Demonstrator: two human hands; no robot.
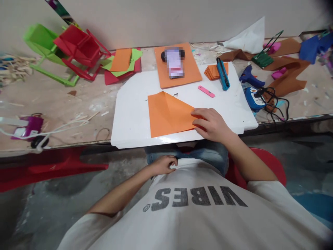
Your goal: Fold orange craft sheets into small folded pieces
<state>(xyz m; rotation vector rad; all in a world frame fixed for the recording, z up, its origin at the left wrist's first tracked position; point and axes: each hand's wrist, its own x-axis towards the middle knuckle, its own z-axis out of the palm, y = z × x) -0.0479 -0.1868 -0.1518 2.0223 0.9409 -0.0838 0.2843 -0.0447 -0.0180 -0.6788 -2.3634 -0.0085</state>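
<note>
A sheet of orange paper (pixel 170 116) with a slanted upper right side lies on a white board (pixel 130 114) at the table's front edge. My right hand (pixel 210 123) is at the sheet's right end, its bent fingers closed on the paper's edge. My left hand (pixel 164 165) is down in my lap by the hem of my white shirt, fingers curled; what they may hold is hidden. Beyond the sheet, a small pink cutter (pixel 206 91) lies on the board. A blue utility knife (pixel 223 74) rests across a stack of small orange paper pieces (pixel 212 72).
A phone (pixel 174 62) stands on orange sheets (pixel 166 81) at the back. Red (pixel 78 48) and green (pixel 43 43) paper chairs are at left, near a purple device (pixel 30 126) with a white cable. Right are a blue glue gun (pixel 251 76), a blue corded device (pixel 255 99) and brown scraps (pixel 288 83).
</note>
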